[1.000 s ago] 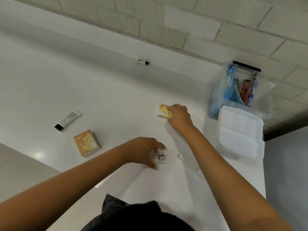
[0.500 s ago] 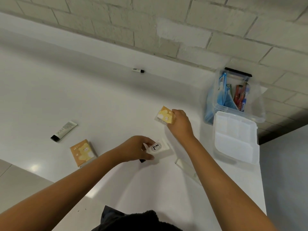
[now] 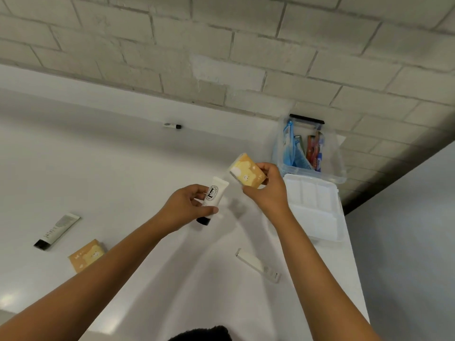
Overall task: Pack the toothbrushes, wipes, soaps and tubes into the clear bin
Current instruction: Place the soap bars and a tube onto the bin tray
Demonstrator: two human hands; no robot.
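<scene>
My left hand grips a white tube with a black cap and a round black logo, raised off the table. My right hand holds a yellow soap box with a bear print, lifted just left of the clear bin. The bin stands at the back right against the wall and holds blue wipe packs and toothbrushes. On the white table lie a grey tube, a second yellow soap box, a packaged white toothbrush and a small tube far back.
The bin's white lid lies flat on the table just in front of the bin. A brick wall runs behind the table. The table's right edge drops off beside the lid, with grey floor beyond.
Both hands have lifted their items off the table: the left raised the white tube, the right raised the yellow soap box up and right, nearer the bin.
</scene>
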